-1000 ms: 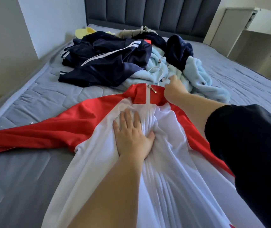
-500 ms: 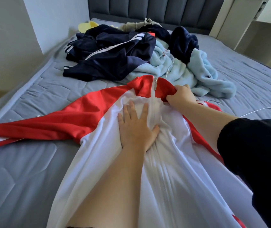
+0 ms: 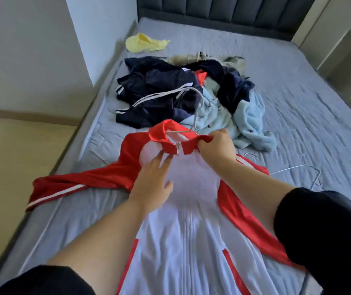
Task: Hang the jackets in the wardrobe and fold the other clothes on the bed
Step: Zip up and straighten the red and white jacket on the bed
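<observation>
Bed (image 3: 298, 92): grey quilted mattress. Its left edge runs close along a pale wall (image 3: 31, 50), with a strip of tan floor (image 3: 16, 158) beside it. The right half of the mattress is open apart from a bare wire hanger (image 3: 294, 167) lying flat just beside the right forearm. The dark padded headboard (image 3: 223, 9) closes the far end.

Red-and-white jacket (image 3: 191, 188): spread front-up on the near half of the bed, zipped, collar toward the headboard. Its left sleeve trails out toward the mattress edge. The hem runs out of the bottom of the view.

Hands are apart, both on the jacket. The left hand (image 3: 153, 184) lies flat on the white chest panel just under the collar, fingers straight (motion-blurred, so how hard it presses is unclear). The right hand (image 3: 217, 145) grips the right side of the red collar, fingers curled round the fabric.

Inside the collar sits a white hanger (image 3: 195, 122). Only its hook and a short run of shoulder bar show; the rest is under cloth.

Beyond the collar is a loose heap: a navy track jacket (image 3: 155, 96) with white stripes on the left, a light blue fleece (image 3: 249, 120) on the right, and dark and beige pieces tangled behind that are too bunched to sort. A yellow garment (image 3: 142, 42) lies alone near the far left corner.

At the right edge, pale cabinet panels (image 3: 340, 50), possibly the wardrobe, are cut off by the frame. Black sleeves cover both upper arms at the bottom corners.
</observation>
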The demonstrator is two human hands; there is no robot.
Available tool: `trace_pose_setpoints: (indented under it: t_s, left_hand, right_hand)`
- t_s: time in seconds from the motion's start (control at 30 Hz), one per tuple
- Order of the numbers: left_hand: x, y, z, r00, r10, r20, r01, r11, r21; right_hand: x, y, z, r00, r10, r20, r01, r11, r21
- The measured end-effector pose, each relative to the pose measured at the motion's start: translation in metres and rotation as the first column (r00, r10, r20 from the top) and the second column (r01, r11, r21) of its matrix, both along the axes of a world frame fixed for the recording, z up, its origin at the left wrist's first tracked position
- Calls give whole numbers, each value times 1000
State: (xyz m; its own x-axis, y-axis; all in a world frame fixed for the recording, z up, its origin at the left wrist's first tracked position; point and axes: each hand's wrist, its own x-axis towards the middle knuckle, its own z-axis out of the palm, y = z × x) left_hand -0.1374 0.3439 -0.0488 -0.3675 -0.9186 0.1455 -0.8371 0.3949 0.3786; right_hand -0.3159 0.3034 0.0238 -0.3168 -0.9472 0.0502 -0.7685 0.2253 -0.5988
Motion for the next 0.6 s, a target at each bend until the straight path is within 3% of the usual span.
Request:
trace_pose_setpoints:
  t_s: [0.2, 0.3, 0.4, 0.47, 0.6]
  left_hand:
    - [52, 13, 207, 927, 208, -313, -290, 925, -245]
    - [88, 19, 309, 920, 234, -314, -330, 895, -302]
    - [132, 27, 399, 930, 308, -201, -315, 949, -3]
    - [164, 35, 451, 933, 338, -124, -311, 930, 195]
    - [219, 59, 544, 898, 267, -348, -156, 936, 316]
  right_hand:
    - [46, 25, 168, 994, 72, 77, -71, 997, -11]
    - [75, 41, 262, 984, 139, 110, -133, 990, -55]
    - [111, 58, 349, 967, 220, 128, -208, 972, -105]
    - [133, 67, 401, 960, 244, 136, -227, 965, -133]
    - [173, 82, 490, 939, 315, 136, -282, 935, -217]
